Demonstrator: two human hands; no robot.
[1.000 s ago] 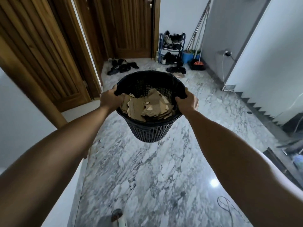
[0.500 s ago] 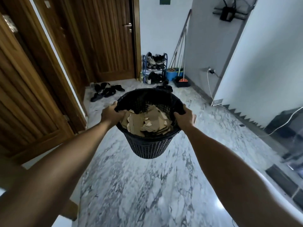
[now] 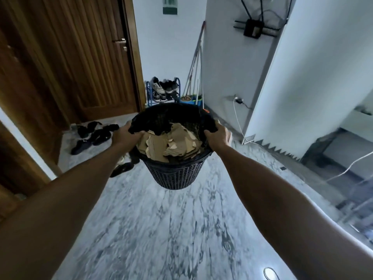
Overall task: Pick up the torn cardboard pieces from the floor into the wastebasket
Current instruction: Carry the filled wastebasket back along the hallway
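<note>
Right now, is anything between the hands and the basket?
No. The left hand and right hand both grip the basket rim directly, and the cardboard already lies inside.

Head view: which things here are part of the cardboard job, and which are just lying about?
Job:
wastebasket, held at the rim by left hand and right hand
torn cardboard pieces inside it

Lying about:
sandals on the floor
shoe rack
mop handles
router

no text can be read; the green-and-white wall sign (image 3: pixel 170 5) is too blurred.
</note>
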